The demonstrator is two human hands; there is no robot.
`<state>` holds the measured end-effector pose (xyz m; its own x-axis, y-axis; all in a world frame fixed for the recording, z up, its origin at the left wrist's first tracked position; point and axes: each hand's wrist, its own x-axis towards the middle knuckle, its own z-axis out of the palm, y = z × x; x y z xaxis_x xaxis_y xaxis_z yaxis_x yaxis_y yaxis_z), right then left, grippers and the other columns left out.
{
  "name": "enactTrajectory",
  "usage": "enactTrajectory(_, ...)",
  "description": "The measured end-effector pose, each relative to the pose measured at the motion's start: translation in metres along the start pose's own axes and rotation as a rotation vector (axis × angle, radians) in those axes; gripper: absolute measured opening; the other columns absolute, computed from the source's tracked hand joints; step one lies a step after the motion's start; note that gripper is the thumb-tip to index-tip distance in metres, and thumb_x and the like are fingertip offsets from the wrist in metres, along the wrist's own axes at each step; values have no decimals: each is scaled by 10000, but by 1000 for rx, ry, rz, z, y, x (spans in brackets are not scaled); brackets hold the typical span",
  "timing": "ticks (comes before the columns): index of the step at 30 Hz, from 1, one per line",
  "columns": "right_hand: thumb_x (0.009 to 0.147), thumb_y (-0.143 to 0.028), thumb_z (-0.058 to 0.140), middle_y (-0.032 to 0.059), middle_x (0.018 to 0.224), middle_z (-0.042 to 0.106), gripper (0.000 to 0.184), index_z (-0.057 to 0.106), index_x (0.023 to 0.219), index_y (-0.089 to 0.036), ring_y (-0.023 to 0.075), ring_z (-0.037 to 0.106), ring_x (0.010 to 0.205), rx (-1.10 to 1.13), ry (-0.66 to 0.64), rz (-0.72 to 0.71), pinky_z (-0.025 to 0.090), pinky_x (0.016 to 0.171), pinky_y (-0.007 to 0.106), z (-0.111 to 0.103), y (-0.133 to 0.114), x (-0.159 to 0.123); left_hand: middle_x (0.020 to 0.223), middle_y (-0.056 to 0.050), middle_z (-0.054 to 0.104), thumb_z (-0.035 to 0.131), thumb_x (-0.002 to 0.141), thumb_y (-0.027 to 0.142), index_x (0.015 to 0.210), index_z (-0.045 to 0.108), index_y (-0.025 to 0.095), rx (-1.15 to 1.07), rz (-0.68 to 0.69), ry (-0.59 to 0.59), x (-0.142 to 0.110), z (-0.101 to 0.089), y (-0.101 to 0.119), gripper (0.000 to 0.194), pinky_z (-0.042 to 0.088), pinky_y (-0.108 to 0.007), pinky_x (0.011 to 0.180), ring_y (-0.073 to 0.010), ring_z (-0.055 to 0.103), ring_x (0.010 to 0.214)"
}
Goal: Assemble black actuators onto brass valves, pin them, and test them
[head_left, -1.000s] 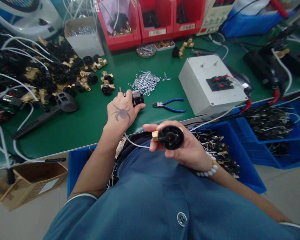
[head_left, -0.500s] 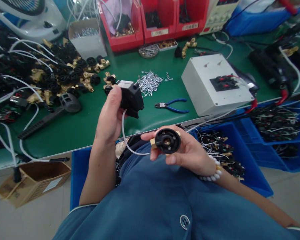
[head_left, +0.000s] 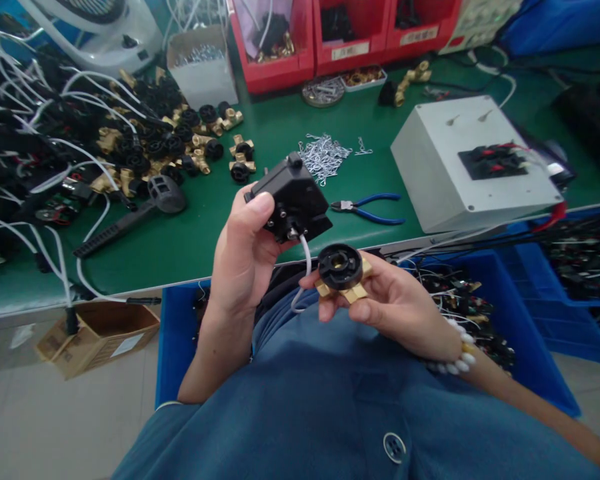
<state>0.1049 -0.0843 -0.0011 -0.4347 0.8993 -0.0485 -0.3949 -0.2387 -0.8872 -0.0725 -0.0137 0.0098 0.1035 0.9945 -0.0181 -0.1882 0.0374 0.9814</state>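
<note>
My left hand [head_left: 245, 250] grips a black actuator housing [head_left: 300, 193], tilted so that its underside with a round fitting shows. From it a grey cable [head_left: 306, 257] loops down toward my right hand [head_left: 397, 300]. My right hand is closed round a brass valve body [head_left: 353, 292] topped by a round black collar [head_left: 340, 265], which faces up. The housing and the valve are apart, the housing higher and to the left. Beyond my hands on the green bench lie blue-handled cutters [head_left: 370, 208] and a heap of wire clips [head_left: 325, 158].
Brass valves with black caps [head_left: 145, 143] and cabled parts crowd the bench's left side, near a black mallet [head_left: 165, 195]. Behind stand red bins [head_left: 275, 73] and a white box of hardware [head_left: 205, 83]. A grey switch box [head_left: 473, 167] is at right; a blue crate [head_left: 530, 360] sits below.
The housing in my left hand has turned, bringing its underside and cable outlet into view. The valve in my right hand has tipped so its collar faces more upward. The view has shifted left.
</note>
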Motion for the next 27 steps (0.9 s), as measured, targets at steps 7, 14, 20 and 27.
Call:
enactTrajectory(7,879,-310,773,101,1185,736,380,587,1188,-190,141,750,860,-38,7,27,621,835,297,1,0,-3,1300,-35,700,293,1012,443,1231,640,266,-18,22,-60,-6,7,-3,446,631,-377,887,-263,627,1307)
enactTrajectory(14,874,-308,779,85,1157,742,355,606,1162,-194,127,748,843,-7,25,54,609,797,246,-1,2,-5,1298,-57,705,181,1061,533,1179,662,254,110,0,-11,0,8,-6,569,631,-375,848,-269,705,1190)
enactTrajectory(20,844,-257,806,4,939,767,446,607,1241,-299,109,745,854,182,14,265,592,783,199,-9,8,-12,1215,-55,733,87,1066,520,1233,680,251,306,-55,106,14,8,-19,672,626,-424,849,-302,655,1268)
enactTrajectory(27,739,-226,889,-4,934,778,630,620,1287,-380,112,734,816,301,-8,415,577,758,177,-33,-4,-15,1343,-48,682,154,1058,572,1396,573,312,220,-130,-2,29,2,-43,598,592,-470,994,-298,577,1373)
